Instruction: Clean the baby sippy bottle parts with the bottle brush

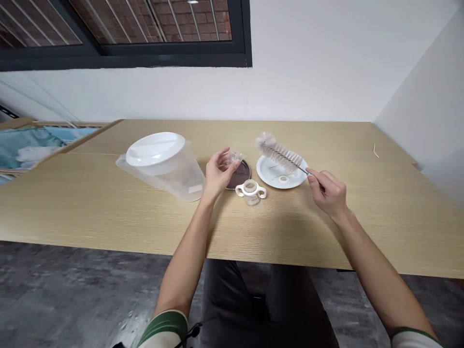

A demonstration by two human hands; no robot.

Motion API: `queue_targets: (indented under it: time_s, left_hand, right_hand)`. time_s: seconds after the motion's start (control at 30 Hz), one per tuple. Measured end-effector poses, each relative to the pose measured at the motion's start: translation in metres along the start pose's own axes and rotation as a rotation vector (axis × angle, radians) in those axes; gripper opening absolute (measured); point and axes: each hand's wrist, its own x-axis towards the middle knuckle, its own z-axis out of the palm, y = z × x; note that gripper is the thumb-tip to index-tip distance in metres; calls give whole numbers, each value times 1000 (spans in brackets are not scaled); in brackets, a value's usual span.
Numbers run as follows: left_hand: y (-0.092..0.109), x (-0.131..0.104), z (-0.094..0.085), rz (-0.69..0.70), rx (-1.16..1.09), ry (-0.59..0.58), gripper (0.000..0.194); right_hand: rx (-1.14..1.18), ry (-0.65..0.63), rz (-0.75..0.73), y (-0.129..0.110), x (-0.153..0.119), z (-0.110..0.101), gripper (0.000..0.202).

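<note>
My right hand grips the thin handle of a bottle brush, its white bristles slanting up to the left above a white plate. Between the thumb and fingers of my left hand is a small clear plastic piece, perhaps a cap; its exact kind is hard to make out. Behind and below that hand lies a dark round disc, partly covered. A small clear baby bottle with two white handles stands upright and uncapped between my hands. On the plate rests a small white ring.
A translucent plastic pitcher with a white lid stands on the left of the wooden table. A thin bent strip lies at the far right. The wall and a barred window rise behind; cloth items are at far left.
</note>
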Motion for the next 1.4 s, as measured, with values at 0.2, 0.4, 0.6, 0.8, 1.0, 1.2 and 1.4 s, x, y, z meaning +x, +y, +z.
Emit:
queue_targets:
  time_s: [0.2,0.4,0.6,0.8,1.0,1.2,1.4]
  left_hand:
    - [-23,18,-10,5,524,-63,54]
    - [-38,42,-5,-38,1020,-246,45]
    - [-47,53,0,-39,1266,-351,51]
    - [-49,51,3,-73,1269,-368,53]
    - [-38,46,3,-13,1097,-296,41]
    - [-6,55,23,88,942,-174,27]
    - [38,54,80,82,955,-417,36]
  right_hand:
    - [-2,23,10,3,1,-1,27]
    - [10,38,34,5,2,-2,28]
    - [-8,35,78,4,5,-4,31]
    - [-33,67,123,11,6,-5,33]
    - [-45,111,175,17,6,-6,33]
    - [-64,189,210,20,6,-5,32]
    - [-97,258,355,31,5,-3,37]
